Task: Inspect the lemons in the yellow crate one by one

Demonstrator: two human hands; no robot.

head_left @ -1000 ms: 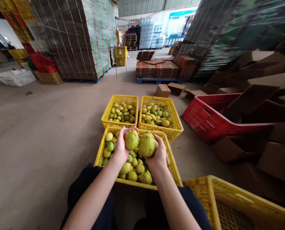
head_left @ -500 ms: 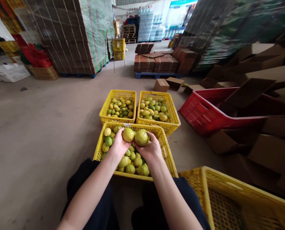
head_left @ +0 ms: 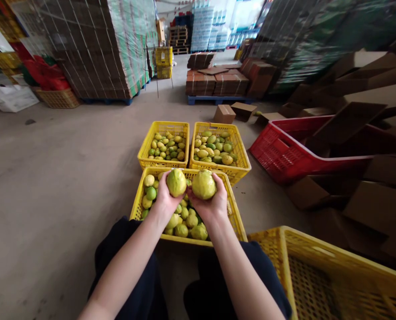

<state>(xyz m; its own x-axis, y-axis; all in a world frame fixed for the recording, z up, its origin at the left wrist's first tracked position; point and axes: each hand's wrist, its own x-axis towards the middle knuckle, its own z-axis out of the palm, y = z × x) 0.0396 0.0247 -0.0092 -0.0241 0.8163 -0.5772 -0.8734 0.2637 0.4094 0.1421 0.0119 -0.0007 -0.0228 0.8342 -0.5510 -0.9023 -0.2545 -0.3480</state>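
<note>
My left hand [head_left: 167,198] is closed round a yellow-green lemon [head_left: 176,182], thumb along its left side. In my right hand [head_left: 214,200] sits a larger, bumpy yellow-green lemon [head_left: 203,184], gripped from below and the right. The two fruits are held side by side with a small gap between them. Both hands are over the near yellow crate [head_left: 237,218], which holds many loose green and yellow lemons [head_left: 191,221]. My hands and forearms hide part of its contents.
Two more yellow crates of fruit stand just beyond, one left [head_left: 146,138] and one right [head_left: 242,146]. Another yellow crate [head_left: 284,266] is at lower right. A red crate [head_left: 278,151] and cardboard boxes [head_left: 381,204] lie to the right. Flattened cartons [head_left: 218,83] rest on a blue pallet farther back.
Both lemons have been turned in my hands and show different sides. They have come slightly apart and are raised a little. The crates stay in place.
</note>
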